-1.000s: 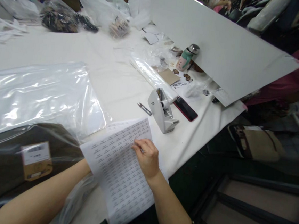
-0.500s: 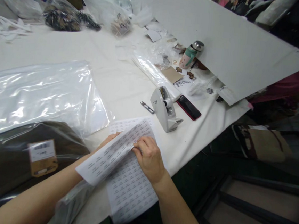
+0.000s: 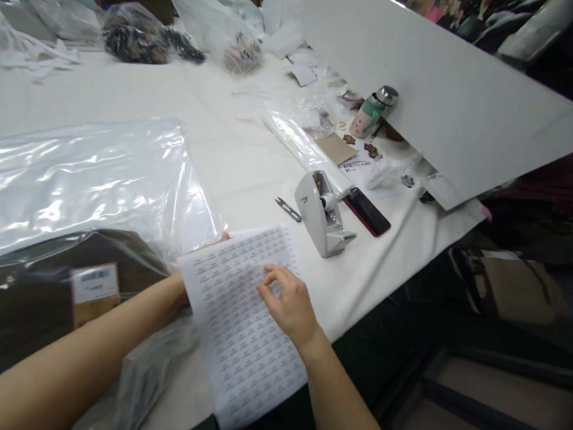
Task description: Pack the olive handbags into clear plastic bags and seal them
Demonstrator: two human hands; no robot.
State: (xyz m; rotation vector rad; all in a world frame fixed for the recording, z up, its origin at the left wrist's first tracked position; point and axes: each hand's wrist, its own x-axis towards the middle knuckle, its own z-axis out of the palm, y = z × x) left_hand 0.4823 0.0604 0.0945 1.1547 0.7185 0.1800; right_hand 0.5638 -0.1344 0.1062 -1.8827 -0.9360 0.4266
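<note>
A white sheet of printed labels (image 3: 236, 331), covered in rows of small text, lies over the table's near edge, its lower end hanging toward me. My left hand (image 3: 224, 237) is under the sheet's upper left part; only a bit of the fingers shows past the top edge, and the grip is hidden. Over the sheet's upper right part is my right hand (image 3: 289, 303), thumb and index finger brought together in a pinch. Whatever may be between those fingertips is too small to make out.
Beyond the sheet stand a grey tape dispenser (image 3: 322, 218), thread snips (image 3: 288, 209) and a phone (image 3: 367, 212). Clear plastic bags (image 3: 84, 177) and a dark bagged item with a tag (image 3: 94, 288) lie left. A bottle (image 3: 370, 115) stands near a white board (image 3: 428, 87).
The sheet's raised, folded-over upper part has come down flat, showing its printed face. My right hand has let go of its edge and is over the print. The view has shifted slightly.
</note>
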